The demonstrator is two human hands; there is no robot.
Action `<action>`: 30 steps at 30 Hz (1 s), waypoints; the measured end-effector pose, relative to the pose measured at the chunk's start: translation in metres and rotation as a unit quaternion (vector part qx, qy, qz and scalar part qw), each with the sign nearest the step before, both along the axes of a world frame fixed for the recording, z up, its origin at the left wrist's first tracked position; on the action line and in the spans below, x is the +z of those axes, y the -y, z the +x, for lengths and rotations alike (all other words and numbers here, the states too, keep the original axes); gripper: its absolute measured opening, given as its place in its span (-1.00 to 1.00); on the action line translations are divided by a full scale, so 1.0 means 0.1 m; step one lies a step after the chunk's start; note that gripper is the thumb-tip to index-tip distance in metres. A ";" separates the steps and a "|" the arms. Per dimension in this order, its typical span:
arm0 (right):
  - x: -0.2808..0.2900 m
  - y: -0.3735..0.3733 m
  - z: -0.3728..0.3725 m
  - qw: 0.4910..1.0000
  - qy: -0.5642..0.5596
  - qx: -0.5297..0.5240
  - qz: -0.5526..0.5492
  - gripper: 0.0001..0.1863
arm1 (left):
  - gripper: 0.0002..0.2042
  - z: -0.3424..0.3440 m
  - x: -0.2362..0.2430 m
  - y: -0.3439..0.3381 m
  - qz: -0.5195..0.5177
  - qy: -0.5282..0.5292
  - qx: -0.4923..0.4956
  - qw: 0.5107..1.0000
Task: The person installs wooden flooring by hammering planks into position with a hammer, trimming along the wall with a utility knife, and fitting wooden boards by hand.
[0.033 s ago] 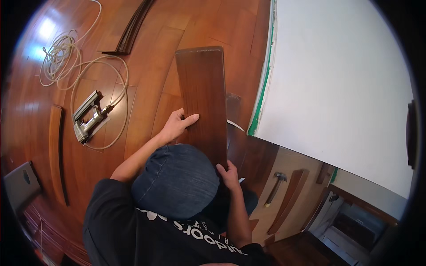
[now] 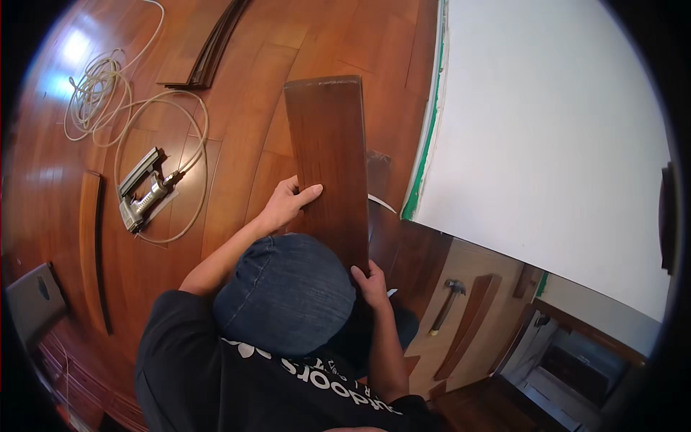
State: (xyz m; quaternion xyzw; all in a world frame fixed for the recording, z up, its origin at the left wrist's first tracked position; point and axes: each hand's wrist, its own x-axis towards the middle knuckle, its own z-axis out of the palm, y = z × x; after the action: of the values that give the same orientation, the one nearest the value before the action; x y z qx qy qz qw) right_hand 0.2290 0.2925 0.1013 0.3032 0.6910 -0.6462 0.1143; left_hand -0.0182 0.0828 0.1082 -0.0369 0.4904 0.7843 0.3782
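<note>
Neither of my own hands shows. A person in a denim cap (image 2: pixel 288 295) and black shirt (image 2: pixel 180 360) crouches in front of me, seen from above and behind. That person's left hand (image 2: pixel 291 203) grips the left edge of a dark brown floorboard (image 2: pixel 327 144), thumb on its face. Lower down, their right hand (image 2: pixel 371 284) holds the right edge. The board is raised, and its near end is hidden behind the cap. Left of it, a nail gun (image 2: pixel 144 191) lies on the wood floor (image 2: pixel 237 173), joined to a pale air hose (image 2: pixel 206 129).
A stack of dark planks (image 2: pixel 214 50) lies at the far left, and one narrow plank (image 2: pixel 92 252) nearer. A white wall (image 2: pixel 540 144) with a green edge rises at right. Below it are a claw hammer (image 2: pixel 448 306) and a brown board (image 2: pixel 468 327).
</note>
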 end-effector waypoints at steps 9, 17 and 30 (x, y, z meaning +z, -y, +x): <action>0.47 -0.22 -0.16 0.958 0.065 0.073 0.270 -0.32 | -0.42 0.03 -0.20 -0.06 0.056 0.122 0.040 0.990; 1.09 -0.02 -0.05 0.816 -0.011 0.205 0.541 0.22 | -0.43 0.02 -0.42 -0.06 0.098 0.208 -0.009 0.973; 1.03 -0.01 1.53 0.868 -0.057 0.099 0.483 0.02 | -0.42 0.59 -0.11 -0.20 -0.081 0.203 -0.240 0.946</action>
State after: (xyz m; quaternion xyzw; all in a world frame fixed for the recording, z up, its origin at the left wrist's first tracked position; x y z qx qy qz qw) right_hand 0.3824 0.2930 0.2040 0.2131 0.9484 -0.2338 -0.0230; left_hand 0.0413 0.1031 0.0974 -0.1069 0.4596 0.6039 0.6424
